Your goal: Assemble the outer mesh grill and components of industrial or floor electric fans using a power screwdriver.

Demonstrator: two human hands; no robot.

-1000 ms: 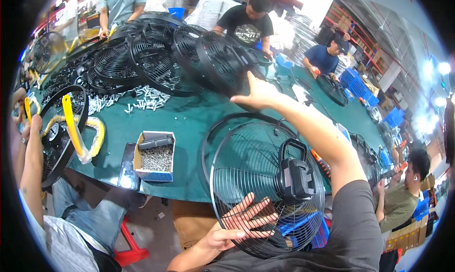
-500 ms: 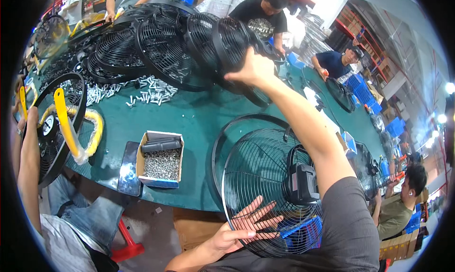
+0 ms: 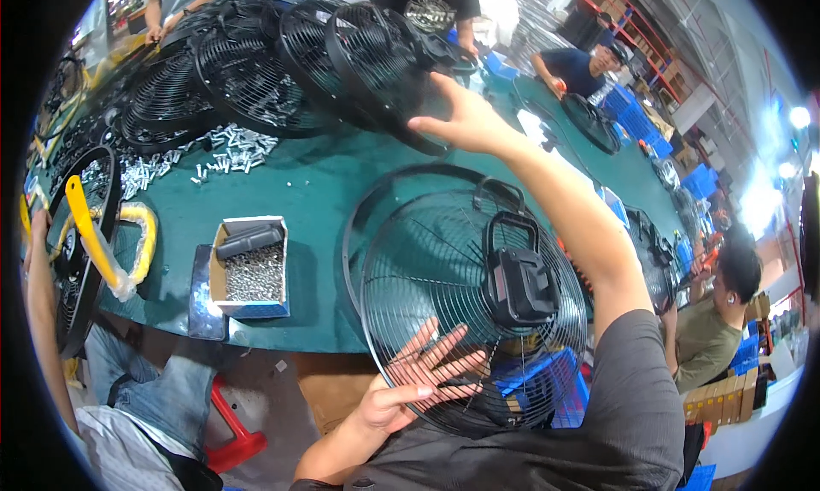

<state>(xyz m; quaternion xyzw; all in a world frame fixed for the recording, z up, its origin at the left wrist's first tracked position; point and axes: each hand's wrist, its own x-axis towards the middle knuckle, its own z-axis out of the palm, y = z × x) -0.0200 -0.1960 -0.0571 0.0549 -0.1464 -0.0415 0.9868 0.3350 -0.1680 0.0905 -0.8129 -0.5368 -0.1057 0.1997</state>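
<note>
Fan grille [image 3: 444, 294] under left hand [image 3: 418, 380] (fingers spread), right hand [image 3: 465, 119] beyond.

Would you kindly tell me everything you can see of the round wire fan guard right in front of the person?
The fan guard is a round black grille of thin wire spokes, apparently metal, with outer rings. A black boxy housing with a loop handle sits at its middle. It leans tilted over the near edge of the green table, partly overhanging. The left hand presses spread fingers against its lower part; the right hand is off it, at another grille farther back.
</note>
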